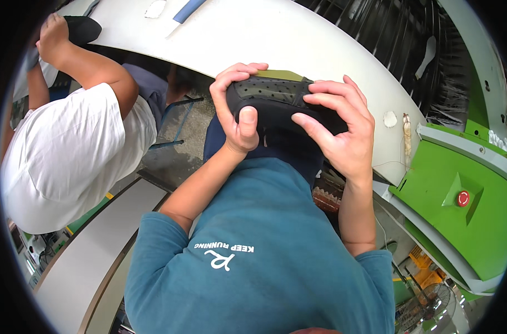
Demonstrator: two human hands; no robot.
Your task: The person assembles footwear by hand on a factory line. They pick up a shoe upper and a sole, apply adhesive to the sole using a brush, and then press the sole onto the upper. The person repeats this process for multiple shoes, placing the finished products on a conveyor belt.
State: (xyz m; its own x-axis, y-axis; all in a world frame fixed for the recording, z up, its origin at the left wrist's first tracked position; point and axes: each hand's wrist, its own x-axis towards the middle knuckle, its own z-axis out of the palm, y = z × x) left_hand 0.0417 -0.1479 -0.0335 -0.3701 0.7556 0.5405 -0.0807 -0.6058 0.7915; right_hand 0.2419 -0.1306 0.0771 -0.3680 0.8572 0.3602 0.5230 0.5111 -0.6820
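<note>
In front of my chest, at the edge of the white table (pixel 342 55), I hold what looks like a black shoe upper (pixel 270 90) with a dotted mesh panel. A yellow-green edge shows along its far side. My left hand (pixel 238 106) wraps round its left end, thumb on the near side and fingers over the top. My right hand (pixel 342 117) curves about the right end, its thumb on the near black part and its fingertips on the mesh panel's edge. The underside of the upper is hidden.
At the left a co-worker in a white shirt (pixel 70 150) handles a black piece (pixel 84 29). A blue-handled tool (pixel 188 10) lies on the table. To the right stand a green machine (pixel 459 222) with a red button (pixel 463 199) and a dark conveyor (pixel 376 28).
</note>
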